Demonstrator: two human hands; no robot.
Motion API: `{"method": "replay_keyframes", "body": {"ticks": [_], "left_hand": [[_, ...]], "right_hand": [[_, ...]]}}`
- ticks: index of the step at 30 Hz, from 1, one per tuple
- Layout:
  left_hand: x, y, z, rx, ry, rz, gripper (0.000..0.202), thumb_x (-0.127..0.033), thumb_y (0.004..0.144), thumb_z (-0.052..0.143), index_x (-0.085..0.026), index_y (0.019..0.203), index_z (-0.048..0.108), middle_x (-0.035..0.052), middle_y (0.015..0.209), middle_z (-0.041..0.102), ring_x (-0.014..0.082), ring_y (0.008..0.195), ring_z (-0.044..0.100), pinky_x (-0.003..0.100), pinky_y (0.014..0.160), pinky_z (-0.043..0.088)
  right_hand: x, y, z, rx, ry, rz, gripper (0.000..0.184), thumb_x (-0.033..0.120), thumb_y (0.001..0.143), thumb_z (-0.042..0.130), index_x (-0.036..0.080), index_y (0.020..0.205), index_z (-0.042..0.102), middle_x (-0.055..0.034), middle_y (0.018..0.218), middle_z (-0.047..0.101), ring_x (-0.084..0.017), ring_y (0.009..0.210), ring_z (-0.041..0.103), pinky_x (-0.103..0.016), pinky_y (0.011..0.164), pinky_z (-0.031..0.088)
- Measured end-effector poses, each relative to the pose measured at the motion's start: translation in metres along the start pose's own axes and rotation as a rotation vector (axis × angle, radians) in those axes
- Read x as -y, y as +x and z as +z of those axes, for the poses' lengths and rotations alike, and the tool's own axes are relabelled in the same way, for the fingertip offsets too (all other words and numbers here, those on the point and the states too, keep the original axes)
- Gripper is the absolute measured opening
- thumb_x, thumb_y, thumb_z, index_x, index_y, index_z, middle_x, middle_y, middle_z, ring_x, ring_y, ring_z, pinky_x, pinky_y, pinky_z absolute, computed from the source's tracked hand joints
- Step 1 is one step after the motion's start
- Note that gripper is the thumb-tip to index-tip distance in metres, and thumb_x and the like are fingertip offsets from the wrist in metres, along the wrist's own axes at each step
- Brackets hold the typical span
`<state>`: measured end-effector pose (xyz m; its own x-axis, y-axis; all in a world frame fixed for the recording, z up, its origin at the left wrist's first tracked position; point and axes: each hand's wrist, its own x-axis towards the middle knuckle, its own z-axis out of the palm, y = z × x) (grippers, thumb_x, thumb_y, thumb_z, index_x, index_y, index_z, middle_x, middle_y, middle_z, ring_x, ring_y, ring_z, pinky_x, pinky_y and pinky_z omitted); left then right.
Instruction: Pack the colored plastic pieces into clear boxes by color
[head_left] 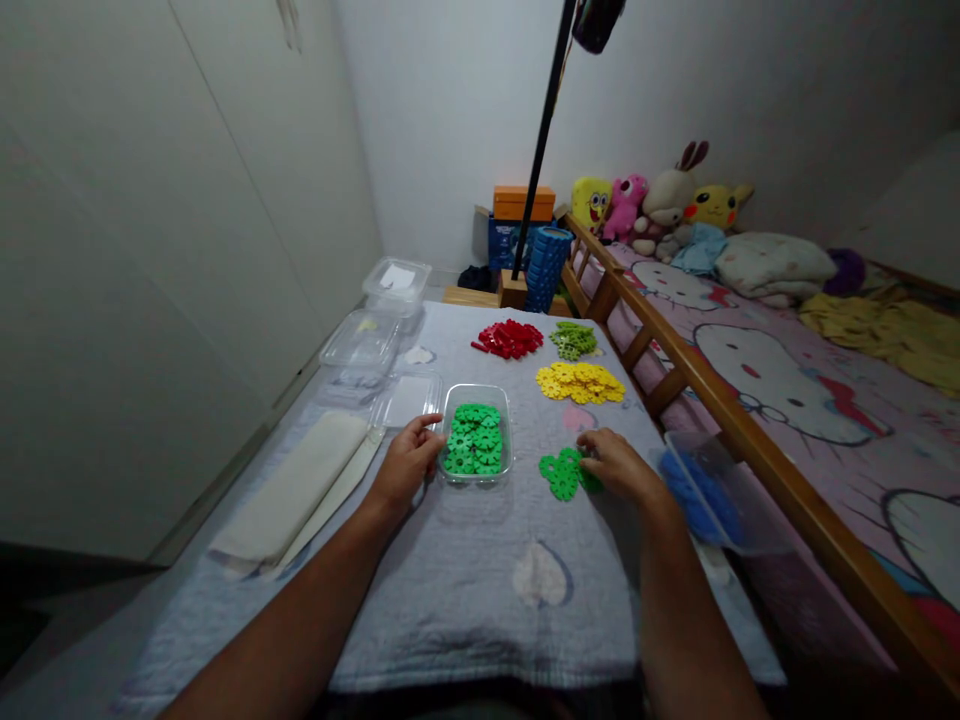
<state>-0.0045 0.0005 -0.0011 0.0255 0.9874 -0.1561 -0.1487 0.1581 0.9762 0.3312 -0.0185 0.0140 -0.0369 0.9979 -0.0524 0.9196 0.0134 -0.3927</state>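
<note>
A clear plastic box (508, 432) stands in the middle of the table, with several green notched plastic discs (478, 440) stacked in rows inside it. My left hand (411, 455) grips the box's left wall with its fingers at the rim. To the right, a few loose green discs (562, 474) lie flat on the cloth. Over their right end my right hand (615, 465) is curled, thumb and fingers on a green disc that it partly hides.
Yellow discs (580, 382), red pieces (508, 340) and light green pieces (574, 340) lie in piles farther back. Clear boxes (361, 345), a lid (407, 400) and a folded cloth (300, 490) are at left. A box with blue pieces (697, 495) stands by the bed rail (675, 370).
</note>
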Motion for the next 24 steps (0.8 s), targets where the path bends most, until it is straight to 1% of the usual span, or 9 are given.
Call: {"method": "replay_keyframes", "body": {"ticks": [3, 8, 11, 14, 15, 17, 20, 22, 24], "left_hand": [[0.0, 0.0, 0.0, 0.006, -0.014, -0.009, 0.051, -0.04, 0.071, 0.072, -0.015, 0.112, 0.056, -0.0117, 0.055, 0.044, 0.0063, 0.042, 0.037, 0.019, 0.041, 0.03], [0.0, 0.0, 0.0, 0.013, -0.026, -0.015, 0.051, -0.04, 0.07, 0.074, -0.016, 0.112, 0.056, -0.0122, 0.054, 0.043, 0.006, 0.041, 0.036, 0.019, 0.042, 0.029], [-0.001, 0.0, 0.0, 0.011, -0.018, -0.011, 0.052, -0.04, 0.071, 0.073, -0.015, 0.113, 0.056, -0.0121, 0.055, 0.042, 0.0061, 0.041, 0.036, 0.019, 0.041, 0.029], [-0.001, -0.001, 0.0, 0.01, -0.015, -0.011, 0.052, -0.04, 0.071, 0.073, -0.015, 0.113, 0.056, -0.012, 0.055, 0.042, 0.0063, 0.041, 0.036, 0.019, 0.04, 0.029], [-0.001, -0.001, 0.0, 0.01, -0.017, -0.014, 0.052, -0.04, 0.071, 0.072, -0.015, 0.113, 0.056, -0.012, 0.055, 0.042, 0.0062, 0.041, 0.036, 0.019, 0.04, 0.029], [-0.002, -0.002, 0.001, 0.009, -0.02, -0.02, 0.051, -0.04, 0.071, 0.072, -0.015, 0.113, 0.056, -0.0119, 0.056, 0.043, 0.006, 0.041, 0.036, 0.019, 0.04, 0.029], [-0.003, -0.002, 0.001, 0.007, -0.024, -0.026, 0.051, -0.039, 0.07, 0.073, -0.015, 0.112, 0.056, -0.012, 0.057, 0.043, 0.0056, 0.041, 0.037, 0.019, 0.041, 0.03], [-0.003, -0.002, 0.001, 0.004, -0.026, -0.024, 0.051, -0.039, 0.07, 0.073, -0.016, 0.112, 0.056, -0.0121, 0.056, 0.043, 0.0055, 0.042, 0.037, 0.019, 0.042, 0.03], [-0.003, -0.002, 0.001, 0.0, -0.024, -0.019, 0.051, -0.039, 0.069, 0.074, -0.016, 0.112, 0.057, -0.0121, 0.056, 0.043, 0.0055, 0.042, 0.036, 0.019, 0.042, 0.03]], "right_hand": [[-0.004, -0.002, 0.005, 0.001, 0.033, 0.002, 0.017, 0.011, 0.069, 0.061, 0.018, 0.083, 0.066, -0.005, 0.088, 0.064, -0.018, 0.083, 0.058, -0.027, 0.075, 0.042], [-0.002, 0.004, 0.011, 0.002, 0.174, 0.05, 0.02, 0.012, 0.068, 0.059, 0.019, 0.086, 0.062, -0.0017, 0.077, 0.061, -0.017, 0.073, 0.056, -0.026, 0.065, 0.039], [0.001, 0.006, 0.013, -0.036, 0.253, 0.061, 0.018, 0.015, 0.07, 0.057, 0.02, 0.087, 0.06, -0.0005, 0.073, 0.059, -0.016, 0.07, 0.055, -0.026, 0.064, 0.039], [0.0, 0.004, 0.01, -0.104, 0.271, 0.055, 0.016, 0.021, 0.07, 0.06, 0.02, 0.086, 0.061, -0.0022, 0.078, 0.06, -0.017, 0.074, 0.056, -0.027, 0.067, 0.04], [-0.002, 0.002, 0.008, -0.102, 0.262, 0.058, 0.017, 0.022, 0.068, 0.063, 0.02, 0.085, 0.061, -0.0029, 0.08, 0.06, -0.018, 0.076, 0.056, -0.028, 0.068, 0.04], [-0.007, -0.004, 0.003, -0.033, 0.241, 0.082, 0.019, 0.022, 0.063, 0.068, 0.02, 0.081, 0.061, -0.0026, 0.079, 0.06, -0.018, 0.075, 0.055, -0.028, 0.067, 0.04], [-0.012, -0.01, 0.0, 0.097, 0.239, 0.139, 0.02, 0.02, 0.059, 0.07, 0.02, 0.075, 0.057, 0.0013, 0.068, 0.058, -0.016, 0.066, 0.053, -0.026, 0.061, 0.036], [-0.012, -0.011, 0.001, 0.101, 0.258, 0.154, 0.02, 0.019, 0.059, 0.069, 0.021, 0.075, 0.056, 0.0027, 0.065, 0.057, -0.015, 0.063, 0.052, -0.026, 0.059, 0.034], [-0.009, -0.008, 0.005, 0.056, 0.29, 0.144, 0.02, 0.019, 0.06, 0.068, 0.021, 0.077, 0.058, 0.0032, 0.065, 0.058, -0.015, 0.063, 0.053, -0.025, 0.059, 0.034]]}}
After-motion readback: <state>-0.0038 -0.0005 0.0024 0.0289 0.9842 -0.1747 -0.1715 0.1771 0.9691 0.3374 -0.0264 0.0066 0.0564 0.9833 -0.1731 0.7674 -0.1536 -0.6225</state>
